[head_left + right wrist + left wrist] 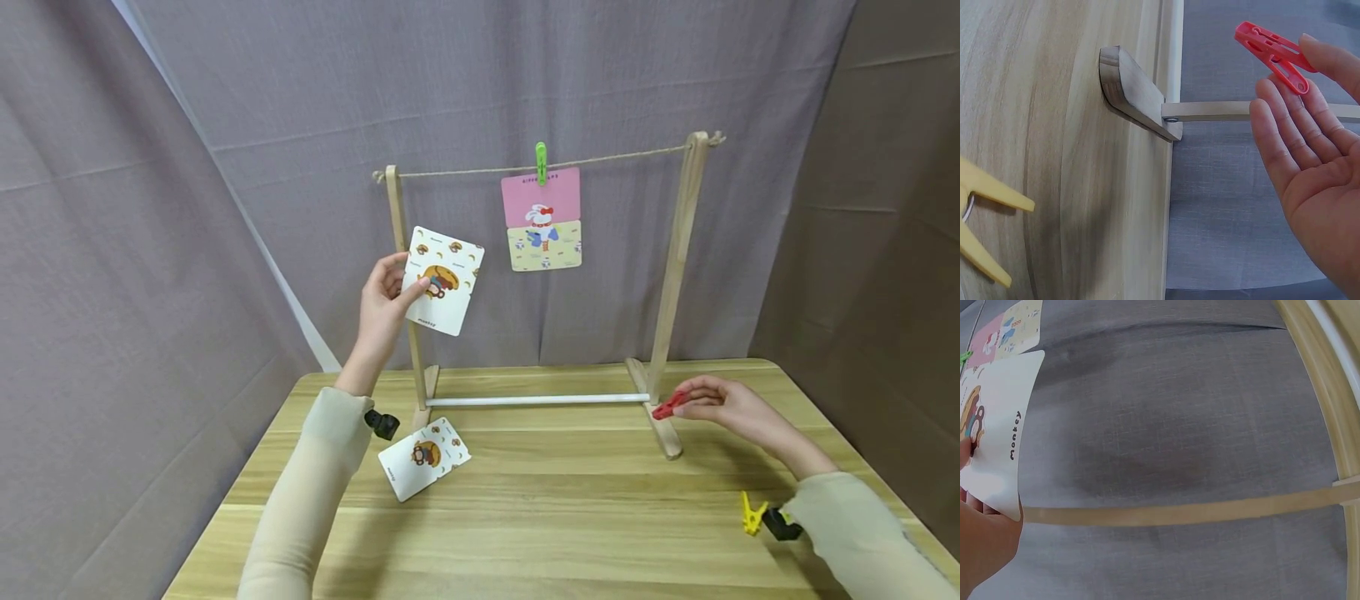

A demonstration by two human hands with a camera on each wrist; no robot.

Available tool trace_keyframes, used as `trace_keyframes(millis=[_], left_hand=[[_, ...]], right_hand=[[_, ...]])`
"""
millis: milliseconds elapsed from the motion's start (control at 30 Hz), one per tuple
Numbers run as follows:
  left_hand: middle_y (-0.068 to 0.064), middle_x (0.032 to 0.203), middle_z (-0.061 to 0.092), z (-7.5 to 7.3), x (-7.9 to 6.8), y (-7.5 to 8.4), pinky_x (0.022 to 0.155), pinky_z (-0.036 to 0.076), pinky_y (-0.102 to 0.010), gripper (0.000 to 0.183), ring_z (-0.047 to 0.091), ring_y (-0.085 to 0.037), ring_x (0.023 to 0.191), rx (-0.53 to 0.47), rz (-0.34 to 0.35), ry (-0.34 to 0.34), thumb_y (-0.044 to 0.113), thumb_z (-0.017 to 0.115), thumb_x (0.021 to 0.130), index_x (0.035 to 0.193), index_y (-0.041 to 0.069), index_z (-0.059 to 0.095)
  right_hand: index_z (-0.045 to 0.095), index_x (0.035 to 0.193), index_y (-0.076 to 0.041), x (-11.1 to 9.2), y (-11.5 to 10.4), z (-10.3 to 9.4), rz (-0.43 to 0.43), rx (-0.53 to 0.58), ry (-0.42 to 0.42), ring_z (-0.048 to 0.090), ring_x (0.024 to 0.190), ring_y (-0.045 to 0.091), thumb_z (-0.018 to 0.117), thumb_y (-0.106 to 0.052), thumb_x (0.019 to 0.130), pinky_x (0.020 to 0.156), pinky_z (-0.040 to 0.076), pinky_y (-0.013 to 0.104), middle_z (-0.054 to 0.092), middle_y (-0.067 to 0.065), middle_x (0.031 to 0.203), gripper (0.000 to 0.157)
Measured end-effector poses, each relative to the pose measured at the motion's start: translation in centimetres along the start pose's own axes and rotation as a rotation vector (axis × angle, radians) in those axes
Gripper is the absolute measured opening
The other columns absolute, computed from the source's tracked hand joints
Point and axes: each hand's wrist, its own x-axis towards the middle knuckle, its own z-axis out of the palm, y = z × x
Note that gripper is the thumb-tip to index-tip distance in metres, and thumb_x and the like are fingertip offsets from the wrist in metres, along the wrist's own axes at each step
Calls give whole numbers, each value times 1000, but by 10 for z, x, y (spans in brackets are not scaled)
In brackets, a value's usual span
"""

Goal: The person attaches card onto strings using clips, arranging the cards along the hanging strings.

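My left hand point(382, 304) pinches a white monkey card point(444, 283) by its left side, thumb on the front, raised before the rack's left post. In the left wrist view the card point(1000, 425) shows the printed word "Monkey". My right hand point(738, 408) holds a red clothespin point(670, 406) between thumb and fingers, near the foot of the right post. The right wrist view shows the red clothespin point(1272, 56) by its handle ends, its jaws pointing away. On the string point(615, 158), a green clothespin point(542, 164) holds up a pink and yellow card point(543, 221).
A second monkey card point(425, 458) lies on the wooden table point(540, 517) at the left. Beside the right wrist is a yellow clothespin point(752, 514). The wooden rack has a left post point(396, 208), a right post point(678, 250) and a white bottom rod point(536, 400). Grey curtain point(300, 100) hangs behind.
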Motion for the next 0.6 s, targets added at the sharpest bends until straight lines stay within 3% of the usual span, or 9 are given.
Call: trace_keyframes(millis=[600], left_hand=[[-3, 99, 64, 15, 13, 8, 73, 50, -24, 48, 60, -15, 89, -61, 36, 78, 7, 74, 91, 134, 5, 53]], right_hand=[[56, 129, 3, 0, -1, -2, -3, -19, 1, 63, 96, 4, 72, -27, 95, 81, 54, 26, 66, 17, 117, 48]])
